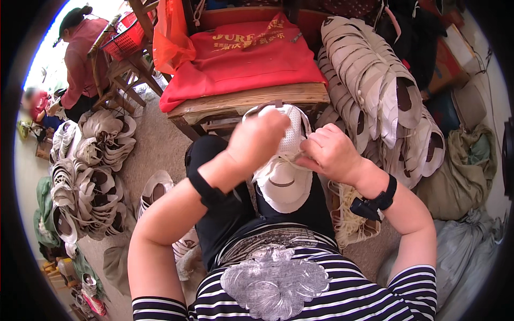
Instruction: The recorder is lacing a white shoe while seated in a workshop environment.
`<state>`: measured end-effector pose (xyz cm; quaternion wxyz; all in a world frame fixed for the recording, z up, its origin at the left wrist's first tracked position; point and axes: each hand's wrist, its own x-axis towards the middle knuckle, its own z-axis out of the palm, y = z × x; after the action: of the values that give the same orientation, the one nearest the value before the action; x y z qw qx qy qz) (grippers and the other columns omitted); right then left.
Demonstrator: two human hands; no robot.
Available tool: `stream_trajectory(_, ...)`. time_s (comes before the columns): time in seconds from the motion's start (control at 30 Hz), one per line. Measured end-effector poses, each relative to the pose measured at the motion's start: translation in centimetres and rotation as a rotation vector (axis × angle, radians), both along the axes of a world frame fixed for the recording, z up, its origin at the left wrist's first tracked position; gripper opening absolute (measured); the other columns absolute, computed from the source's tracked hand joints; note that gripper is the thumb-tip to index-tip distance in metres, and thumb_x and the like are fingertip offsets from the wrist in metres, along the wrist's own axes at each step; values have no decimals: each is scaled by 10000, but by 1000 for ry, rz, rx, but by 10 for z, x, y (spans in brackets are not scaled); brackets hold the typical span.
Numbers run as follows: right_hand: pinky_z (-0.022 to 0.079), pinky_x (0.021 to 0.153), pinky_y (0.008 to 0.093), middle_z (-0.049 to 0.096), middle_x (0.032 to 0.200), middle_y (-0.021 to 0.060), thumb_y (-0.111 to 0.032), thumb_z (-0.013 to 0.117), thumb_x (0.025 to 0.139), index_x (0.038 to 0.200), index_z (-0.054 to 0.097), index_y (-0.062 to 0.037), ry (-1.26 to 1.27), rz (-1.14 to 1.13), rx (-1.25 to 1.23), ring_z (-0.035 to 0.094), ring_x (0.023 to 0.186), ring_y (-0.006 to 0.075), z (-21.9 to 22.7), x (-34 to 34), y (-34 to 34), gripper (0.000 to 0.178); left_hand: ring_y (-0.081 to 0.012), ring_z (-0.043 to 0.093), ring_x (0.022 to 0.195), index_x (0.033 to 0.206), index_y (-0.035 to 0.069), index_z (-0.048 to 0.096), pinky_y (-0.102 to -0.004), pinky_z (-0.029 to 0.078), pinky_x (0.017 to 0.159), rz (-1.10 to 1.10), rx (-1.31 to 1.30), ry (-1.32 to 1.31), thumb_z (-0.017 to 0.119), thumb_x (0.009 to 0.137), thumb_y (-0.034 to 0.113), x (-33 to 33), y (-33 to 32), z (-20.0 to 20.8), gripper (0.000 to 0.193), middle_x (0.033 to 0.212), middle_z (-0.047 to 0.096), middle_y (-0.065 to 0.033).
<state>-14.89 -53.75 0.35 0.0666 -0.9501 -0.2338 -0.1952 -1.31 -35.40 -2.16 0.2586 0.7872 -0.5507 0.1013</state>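
Note:
A white and beige shoe upper (284, 188) rests between my thighs, its white mesh part leaning toward the wooden bench. Over the mesh, on the left, my left hand (262, 135) is raised with curled fingers. It is slightly blurred, and whatever its fingers hold is hidden. On the right side of the upper, my right hand (333, 154) pinches a pale shoelace (289, 157) at the lacing area. Both wrists wear black bands.
Ahead, a red cloth (241, 69) covers a wooden bench (246, 101). Stacked shoe uppers (369, 69) stand at right; more uppers (99, 182) lie left. Loose laces (350, 219) fill a container by my right thigh. A person (85, 59) works far left, near a red basket (126, 40).

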Motion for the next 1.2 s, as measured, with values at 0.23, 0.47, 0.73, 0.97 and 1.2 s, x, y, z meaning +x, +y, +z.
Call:
stream_trajectory(0.23,483,781,368,631,843,126,-197,610,939,918,651,-33,329,-183,685,634,827,287,26,25,-1,170,-8,255,487,985,39,568,-197,218,439,-406,-565,1974,557,998,126,-12,28,150,89,639,342,97)
stream_trajectory(0.47,470,799,241,652,944,10,-268,548,1022,1082,654,-39,855,343,1215,575,839,58,36,54,44,259,-23,335,548,969,58,528,-197,285,486,-489,-730,1745,521,1007,95,-8,48,138,54,660,358,60)
stream_trajectory(0.73,308,456,183,406,676,-74,-152,585,990,1016,610,-16,455,-330,1871,341,509,11,30,3,-44,141,-190,575,789,1080,-7,578,-328,525,829,481,-1509,1902,579,983,74,98,157,3,127,937,608,-65)
stream_trajectory(0.97,233,412,192,364,669,-65,-150,582,1001,1113,599,29,42,-625,1949,282,486,9,47,-54,-134,212,-136,488,696,1055,-36,513,-253,409,612,218,-1596,1745,503,937,-76,163,231,-50,125,867,548,-74)
stream_trajectory(1.2,246,432,206,348,666,-55,-155,583,1002,1139,599,29,-155,-590,1899,279,496,31,68,-90,-180,230,-129,430,635,1037,-49,511,-249,360,554,171,-1667,1607,486,927,-116,214,291,-29,132,794,473,-47)
